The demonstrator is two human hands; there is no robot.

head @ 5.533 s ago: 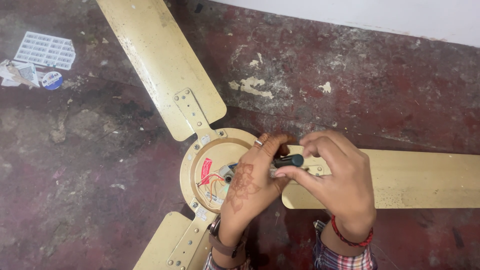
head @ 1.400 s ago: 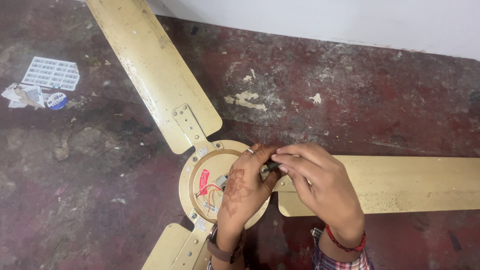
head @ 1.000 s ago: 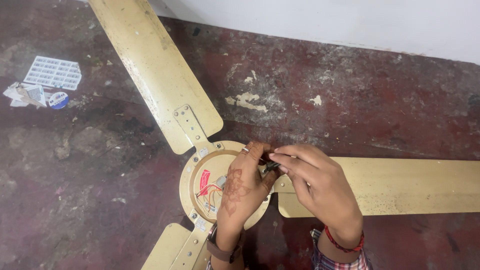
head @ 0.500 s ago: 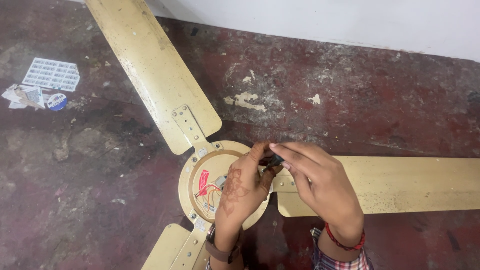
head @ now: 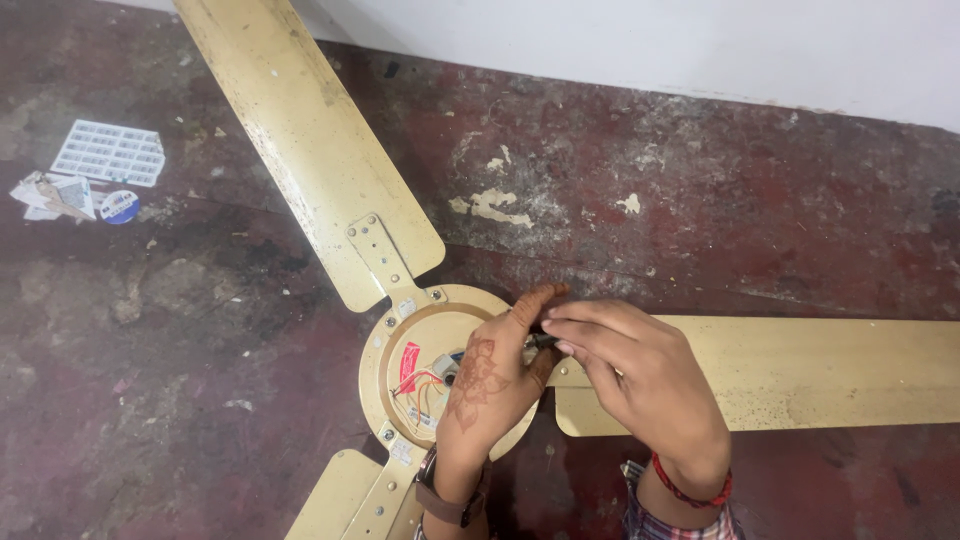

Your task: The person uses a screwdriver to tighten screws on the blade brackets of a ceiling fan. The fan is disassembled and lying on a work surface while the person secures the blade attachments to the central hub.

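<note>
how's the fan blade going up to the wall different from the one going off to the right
The upper blade runs diagonally up-left toward the wall, while the right blade lies level across the floor. The upper blade shows its bare metal bracket joining the round motor hub; the right blade's inner end is hidden by the left hand and right hand. Both are flat, cream-yellow, scuffed, and rest on the red floor.

The floor point(head: 700, 200) is rough, dark red cement, worn and stained, with pale chipped patches point(head: 490, 205) where the surface has flaked off. A plain white wall point(head: 650, 40) meets it along the top. Scraps of paper point(head: 90, 175) (some printed) lie at the far left.
</note>
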